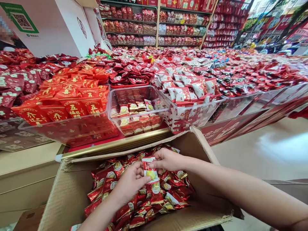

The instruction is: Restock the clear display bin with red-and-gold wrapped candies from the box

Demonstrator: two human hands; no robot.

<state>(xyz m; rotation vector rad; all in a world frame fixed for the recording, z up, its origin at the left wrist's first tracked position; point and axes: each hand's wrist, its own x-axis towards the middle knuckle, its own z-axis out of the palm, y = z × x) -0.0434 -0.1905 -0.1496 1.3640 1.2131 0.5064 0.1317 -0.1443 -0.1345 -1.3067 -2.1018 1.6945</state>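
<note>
Between my two hands is a small red-and-white candy packet (149, 172) with a yellow fruit picture on it. My left hand (134, 176) pinches its lower left side, and my right hand (166, 160) grips its upper right part with the thumb across the front. Both hands are over an open cardboard box (60, 189). Loose red-and-gold candy packets (156, 195) fill the box beneath them. Just beyond the box, a clear plastic bin (138, 91) contains rows of small red-and-gold packets, with room above them.
To the left, a clear bin holds orange-red packets (72, 109); to the right, another holds white-and-red packets (185, 93). A gold-edged ledge (110, 144) runs behind the box. Shelves of bagged goods (134, 29) stand at the back. A white box with a QR code (22, 21) is upper left.
</note>
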